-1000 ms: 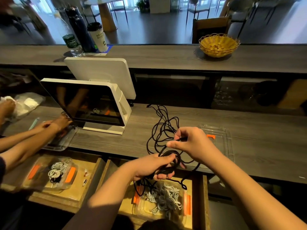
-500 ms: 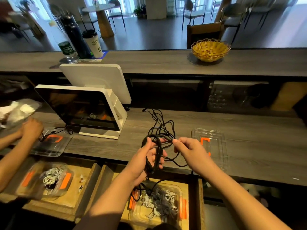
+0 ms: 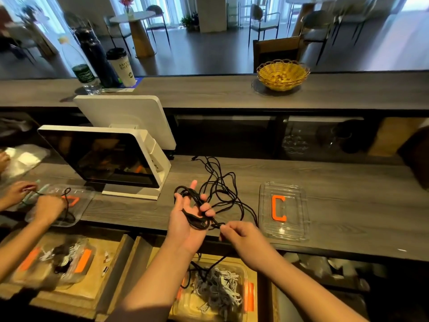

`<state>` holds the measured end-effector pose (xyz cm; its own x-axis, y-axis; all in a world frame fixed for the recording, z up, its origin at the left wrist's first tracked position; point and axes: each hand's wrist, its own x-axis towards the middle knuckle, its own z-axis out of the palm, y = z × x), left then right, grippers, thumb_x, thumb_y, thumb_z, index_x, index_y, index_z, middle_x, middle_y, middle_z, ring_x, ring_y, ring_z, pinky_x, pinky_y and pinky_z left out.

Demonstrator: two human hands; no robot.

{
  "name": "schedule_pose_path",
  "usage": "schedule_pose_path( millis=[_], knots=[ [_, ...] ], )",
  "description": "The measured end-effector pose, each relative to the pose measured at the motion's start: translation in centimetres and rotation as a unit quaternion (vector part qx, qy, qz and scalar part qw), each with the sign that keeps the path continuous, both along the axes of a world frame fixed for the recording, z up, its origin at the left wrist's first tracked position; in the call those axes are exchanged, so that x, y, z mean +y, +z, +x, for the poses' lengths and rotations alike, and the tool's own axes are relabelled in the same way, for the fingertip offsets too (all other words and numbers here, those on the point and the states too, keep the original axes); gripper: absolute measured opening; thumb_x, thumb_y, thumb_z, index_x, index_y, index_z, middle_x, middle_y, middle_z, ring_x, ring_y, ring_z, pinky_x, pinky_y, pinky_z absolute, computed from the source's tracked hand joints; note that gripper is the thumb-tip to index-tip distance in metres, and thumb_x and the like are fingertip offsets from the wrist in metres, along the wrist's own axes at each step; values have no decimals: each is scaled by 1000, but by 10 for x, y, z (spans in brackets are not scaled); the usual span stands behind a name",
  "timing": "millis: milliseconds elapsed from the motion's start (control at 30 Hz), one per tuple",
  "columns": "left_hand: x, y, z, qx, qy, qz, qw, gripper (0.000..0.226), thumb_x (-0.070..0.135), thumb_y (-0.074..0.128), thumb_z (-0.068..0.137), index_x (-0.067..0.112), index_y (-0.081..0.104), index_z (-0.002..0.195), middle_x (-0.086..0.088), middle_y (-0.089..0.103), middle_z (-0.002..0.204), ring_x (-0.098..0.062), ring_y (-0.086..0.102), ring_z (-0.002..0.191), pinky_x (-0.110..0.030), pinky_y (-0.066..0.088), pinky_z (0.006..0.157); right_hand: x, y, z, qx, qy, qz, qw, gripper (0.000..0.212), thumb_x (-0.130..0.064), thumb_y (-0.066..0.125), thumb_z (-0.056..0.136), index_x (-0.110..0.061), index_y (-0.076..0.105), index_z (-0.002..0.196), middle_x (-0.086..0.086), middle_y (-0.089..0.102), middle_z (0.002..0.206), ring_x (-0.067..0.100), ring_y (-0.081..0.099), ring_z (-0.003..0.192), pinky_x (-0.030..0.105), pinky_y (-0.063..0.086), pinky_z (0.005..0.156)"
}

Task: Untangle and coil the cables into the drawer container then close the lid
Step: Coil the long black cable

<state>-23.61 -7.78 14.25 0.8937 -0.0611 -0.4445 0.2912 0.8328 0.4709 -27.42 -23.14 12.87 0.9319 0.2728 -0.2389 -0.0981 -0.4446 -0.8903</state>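
Observation:
A tangle of black cable [image 3: 220, 182] lies on the grey counter and runs up into my hands. My left hand [image 3: 188, 214], palm up, holds several loops of it wound round the fingers. My right hand [image 3: 239, 235] pinches a strand just right of that coil, above the counter's front edge. One strand hangs down into the clear container [image 3: 241, 270] in the open wooden drawer below, which holds a heap of white and grey cables [image 3: 218, 291]. The container's clear lid [image 3: 284, 231] with an orange clip lies on the counter to the right of my hands.
A white point-of-sale screen [image 3: 111, 156] stands at left on the counter. Another person's hands [image 3: 46, 208] work a black cable over a second clear lid, with a second drawer and container [image 3: 58, 261] below. A yellow basket [image 3: 283, 75], bottles and a cup stand on the upper ledge.
My left hand has turned palm up with the loops round its fingers. My right hand dropped lower and nearer, pulling a strand toward the counter's edge. The camera tilted up slightly.

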Motion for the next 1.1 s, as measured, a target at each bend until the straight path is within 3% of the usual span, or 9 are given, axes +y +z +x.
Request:
schedule_pose_path(
  millis=[300, 433, 533, 633, 733, 767, 867, 1000, 1100],
  knots=[
    [-13, -7, 4, -22, 29, 230, 973, 47, 58, 33, 103, 32, 58, 132, 3, 52, 71, -8, 39, 57, -25, 31, 57, 0, 5, -19, -5, 87, -87, 992, 30, -41, 49, 101, -21, 62, 82, -6, 53, 66, 3, 46, 57, 25, 35, 56],
    [-18, -9, 4, -46, 4, 394, 918, 39, 61, 32, 101, 46, 63, 121, 3, 46, 77, -7, 37, 60, -24, 33, 57, -2, 16, -26, -22, 131, -105, 986, 29, -43, 49, 101, -20, 64, 94, -2, 59, 72, 5, 50, 59, 26, 38, 55],
    [-26, -6, 5, -32, -36, 503, 863, 38, 60, 31, 102, 41, 63, 107, 2, 42, 76, -8, 37, 59, -24, 33, 55, -2, 26, -29, -53, 151, -114, 980, 28, -42, 47, 102, -20, 62, 92, 0, 63, 77, 9, 54, 65, 32, 45, 62],
    [-30, -1, 4, -27, -84, 567, 819, 57, 60, 32, 101, 20, 60, 130, -1, 52, 76, -14, 50, 64, -25, 37, 56, -5, 34, -29, -97, 159, -122, 975, 28, -40, 45, 102, -20, 61, 91, 1, 64, 76, 13, 57, 66, 37, 47, 65],
    [-27, -1, 6, -33, -151, 585, 796, 80, 78, 27, 86, 28, 54, 141, -20, 62, 122, -37, 57, 117, -41, 48, 89, -8, 42, -25, -147, 159, -126, 968, 25, -36, 44, 102, -19, 57, 88, 1, 61, 73, 14, 54, 65, 38, 45, 64],
    [-26, -1, 6, -37, -179, 583, 792, 83, 83, 24, 80, 34, 56, 139, -17, 62, 120, -38, 54, 121, -43, 46, 94, -9, 44, -23, -156, 156, -117, 968, 23, -34, 44, 102, -21, 56, 87, -1, 60, 72, 14, 54, 65, 38, 45, 63],
    [-20, 6, 7, -39, -275, 533, 799, 89, 93, 23, 76, 35, 64, 130, -1, 64, 98, -21, 62, 101, -35, 44, 85, -9, 52, -15, -189, 138, -88, 968, 24, -37, 40, 100, -21, 57, 93, -5, 60, 76, 13, 55, 67, 42, 47, 66],
    [-7, 26, 7, -67, -392, 443, 803, 70, 82, 27, 87, 39, 70, 122, -6, 72, 119, -20, 62, 120, -40, 45, 106, -3, 64, -3, -245, 107, -79, 960, 35, -45, 30, 99, -24, 56, 105, -4, 65, 91, 14, 62, 81, 40, 51, 73],
    [4, 43, 8, -51, -398, 429, 809, 77, 85, 32, 84, 23, 76, 93, -6, 74, 91, -16, 62, 83, -27, 48, 73, 4, 75, 11, -285, 64, -88, 952, 31, -43, 32, 100, -26, 57, 109, -7, 65, 95, 11, 63, 86, 36, 53, 76]
  ],
)
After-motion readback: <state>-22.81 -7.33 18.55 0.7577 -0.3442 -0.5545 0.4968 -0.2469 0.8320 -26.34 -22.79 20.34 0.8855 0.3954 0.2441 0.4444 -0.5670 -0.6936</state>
